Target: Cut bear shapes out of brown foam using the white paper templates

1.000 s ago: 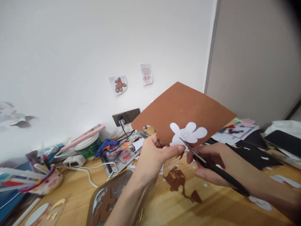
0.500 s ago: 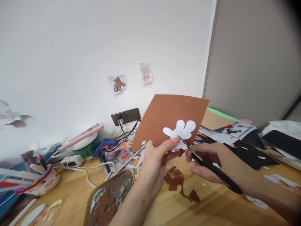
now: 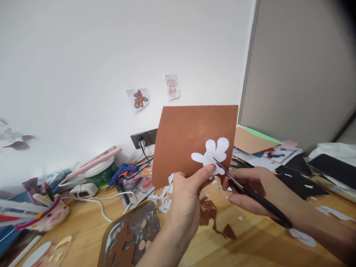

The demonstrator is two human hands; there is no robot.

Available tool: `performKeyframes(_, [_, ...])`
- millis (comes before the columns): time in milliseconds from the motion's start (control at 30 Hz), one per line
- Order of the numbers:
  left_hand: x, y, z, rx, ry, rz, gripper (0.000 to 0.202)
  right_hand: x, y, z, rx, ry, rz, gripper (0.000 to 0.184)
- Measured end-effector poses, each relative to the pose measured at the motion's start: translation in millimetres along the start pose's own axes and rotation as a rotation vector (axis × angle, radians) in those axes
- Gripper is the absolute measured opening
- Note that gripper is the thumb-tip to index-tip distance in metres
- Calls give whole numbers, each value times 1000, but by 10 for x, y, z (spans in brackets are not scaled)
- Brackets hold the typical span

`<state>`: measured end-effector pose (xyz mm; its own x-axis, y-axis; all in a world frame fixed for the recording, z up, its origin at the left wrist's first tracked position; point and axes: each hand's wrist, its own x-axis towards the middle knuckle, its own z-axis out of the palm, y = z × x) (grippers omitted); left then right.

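"Gripped how?"
"Pinched firmly in the left hand (image 3: 185, 193), with the thumb (image 3: 204, 172) on top: the brown sheet (image 3: 191, 129), with the white cut-out (image 3: 208, 152) lying on it. Closed in the right hand (image 3: 260, 181): the scissors (image 3: 264, 204)."

"And the blades (image 3: 228, 176)?"
"Nearly together by the look, with the tip over the cut-out. Can't tell whether biting into the sheet."

"Why pinched there?"
"Probably to stop any slipping between cut-out and sheet, and to leave the near edge free for the scissors. Raised above the table (image 3: 217, 256), likely to give the blades room."

"Looking like what?"
"Plain brown, straight along the top, slightly bowed at the left. On it, white with rounded lobes, a dark outline and a circled mark."

"Farther out?"
"Below, brown scraps (image 3: 208, 211). To the left, a tray (image 3: 152, 220) with brown shapes (image 3: 122, 244) inside, perhaps for keeping them apart from the scraps. On the wall (image 3: 111, 55), two small pictures (image 3: 172, 87)."
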<state>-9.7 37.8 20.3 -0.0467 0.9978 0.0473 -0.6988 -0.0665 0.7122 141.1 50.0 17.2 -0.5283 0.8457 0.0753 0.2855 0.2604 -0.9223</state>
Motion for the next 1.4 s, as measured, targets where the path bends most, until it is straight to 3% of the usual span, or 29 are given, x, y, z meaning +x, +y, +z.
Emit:
performKeyframes(433, [-15, 14, 12, 34, 19, 12, 7, 7, 14, -1, -82, 34, 6, 8])
performKeyframes(600, [-12, 30, 44, 35, 82, 11, 12, 6, 80, -27, -133, 45, -20, 10])
performKeyframes(767, [-5, 34, 46, 77, 77, 2, 5, 17, 155, -45, -163, 20, -21, 6])
performKeyframes(867, [-18, 30, 33, 138, 62, 6, 5, 30, 178, -50, -120, -1, -36, 12])
performKeyframes(1400, [17, 22, -13, 245, 11, 16, 11, -7, -111, -41, -82, -2, 18, 13])
